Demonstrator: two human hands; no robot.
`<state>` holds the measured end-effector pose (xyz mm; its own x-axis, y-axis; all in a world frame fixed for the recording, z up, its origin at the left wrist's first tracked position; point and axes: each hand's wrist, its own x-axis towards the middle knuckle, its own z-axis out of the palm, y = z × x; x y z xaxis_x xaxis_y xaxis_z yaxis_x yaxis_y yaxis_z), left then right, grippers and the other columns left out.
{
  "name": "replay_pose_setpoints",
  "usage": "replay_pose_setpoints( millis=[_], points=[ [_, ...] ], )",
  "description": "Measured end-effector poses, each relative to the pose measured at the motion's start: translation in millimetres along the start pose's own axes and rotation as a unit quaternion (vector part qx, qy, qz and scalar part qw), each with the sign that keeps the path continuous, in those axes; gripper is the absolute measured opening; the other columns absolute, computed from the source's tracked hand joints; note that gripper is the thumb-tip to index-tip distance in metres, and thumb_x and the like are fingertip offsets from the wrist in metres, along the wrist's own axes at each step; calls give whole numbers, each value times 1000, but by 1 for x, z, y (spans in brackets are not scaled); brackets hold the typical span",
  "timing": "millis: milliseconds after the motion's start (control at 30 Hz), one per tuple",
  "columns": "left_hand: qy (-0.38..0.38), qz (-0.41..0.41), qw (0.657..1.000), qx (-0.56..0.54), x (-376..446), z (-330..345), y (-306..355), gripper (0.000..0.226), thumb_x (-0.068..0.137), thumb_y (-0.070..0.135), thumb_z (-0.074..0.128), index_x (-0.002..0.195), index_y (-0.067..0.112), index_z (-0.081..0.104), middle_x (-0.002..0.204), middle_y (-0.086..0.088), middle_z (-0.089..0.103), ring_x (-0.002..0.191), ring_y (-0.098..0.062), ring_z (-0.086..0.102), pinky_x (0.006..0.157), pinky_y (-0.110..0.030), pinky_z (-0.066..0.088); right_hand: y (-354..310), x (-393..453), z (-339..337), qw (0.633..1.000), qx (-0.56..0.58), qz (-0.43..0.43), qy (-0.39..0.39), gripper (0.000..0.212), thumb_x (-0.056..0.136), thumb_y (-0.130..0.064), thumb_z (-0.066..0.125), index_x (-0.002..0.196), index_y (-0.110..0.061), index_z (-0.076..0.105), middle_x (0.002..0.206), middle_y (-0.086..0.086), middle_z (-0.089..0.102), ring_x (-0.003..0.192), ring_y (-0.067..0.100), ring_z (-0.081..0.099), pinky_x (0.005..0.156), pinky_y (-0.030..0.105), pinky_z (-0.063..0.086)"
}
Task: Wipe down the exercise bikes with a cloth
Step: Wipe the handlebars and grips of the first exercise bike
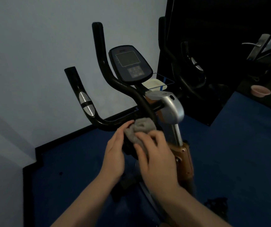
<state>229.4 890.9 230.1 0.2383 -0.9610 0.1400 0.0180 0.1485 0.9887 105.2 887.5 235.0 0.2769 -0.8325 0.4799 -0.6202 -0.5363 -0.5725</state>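
Observation:
An exercise bike stands before me with black curved handlebars [106,123], a dark console [130,63] and a silver stem cover [172,108]. A bunched grey cloth [141,128] lies against the handlebar's centre junction. My left hand [115,154] touches the cloth's left side with nearly straight fingers. My right hand [156,156] grips the cloth from the right, fingers curled into it. The bike's lower frame [184,159] is orange-brown, partly hidden behind my right arm.
A pale wall rises to the left and behind, with a black skirting along the blue floor [229,153]. A dark mirror panel [213,46] at the right reflects the bike. A pink bowl [260,90] and a door handle [256,45] show at far right.

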Motion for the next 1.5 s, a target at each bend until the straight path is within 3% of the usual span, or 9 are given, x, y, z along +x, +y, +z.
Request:
replay_pose_setpoints(
  millis=[267,467,600,700,833,933,1100,1367,1500],
  points=[
    [22,-2,999,27,-4,8,9,40,97,48,31,117,34,62,111,19,67,109,5,59,86,-6,42,-4,32,-3,999,-27,-43,18,31,93,-28,50,118,-17,64,110,4,55,85,15,59,58,35,55],
    [67,0,992,105,5,20,17,34,93,50,36,111,38,62,113,16,58,106,5,55,88,-18,41,16,6,-21,993,79,-9,-87,30,97,-34,48,126,-34,57,115,-19,43,96,2,55,78,23,52],
    [61,-1,978,197,23,23,25,25,93,51,41,102,40,63,105,21,57,100,9,52,83,-19,39,38,37,-46,984,156,46,68,21,94,-28,55,114,-35,59,108,-15,50,99,-9,50,79,2,39],
    [49,12,948,315,31,26,25,13,95,38,47,97,42,60,101,23,51,99,9,48,78,-12,33,56,85,-47,975,178,95,89,24,96,-19,57,117,-30,60,111,-8,49,98,-20,45,78,-3,34],
    [93,46,926,362,26,30,22,21,97,22,48,105,31,65,103,20,51,99,3,51,79,-6,36,71,132,-28,994,48,95,-17,31,99,-27,51,129,-26,57,122,-4,46,102,-8,48,75,8,33],
    [108,60,918,376,20,30,21,27,98,19,45,112,28,66,106,18,52,101,-1,52,83,-20,44,72,122,-5,993,26,90,-71,30,101,-28,46,128,-22,58,125,0,52,110,13,52,82,19,36],
    [155,58,919,357,19,35,20,29,96,13,47,108,30,67,104,22,54,102,0,53,86,-18,42,84,127,-22,990,55,66,-112,23,98,-30,51,118,-28,61,106,-12,59,92,0,50,68,5,34],
    [207,65,904,368,15,38,18,26,96,13,48,103,28,67,101,21,55,101,1,53,83,-12,40,74,134,-19,978,142,-12,-155,21,91,-31,62,112,-27,65,114,-7,45,103,5,48,87,17,41],
    [225,62,904,357,15,40,17,25,95,14,47,100,30,66,100,22,57,100,-1,56,83,-18,43,96,109,-36,965,164,-53,-196,19,88,-32,62,106,-28,67,107,-13,47,102,-5,49,84,5,39]
  ],
)
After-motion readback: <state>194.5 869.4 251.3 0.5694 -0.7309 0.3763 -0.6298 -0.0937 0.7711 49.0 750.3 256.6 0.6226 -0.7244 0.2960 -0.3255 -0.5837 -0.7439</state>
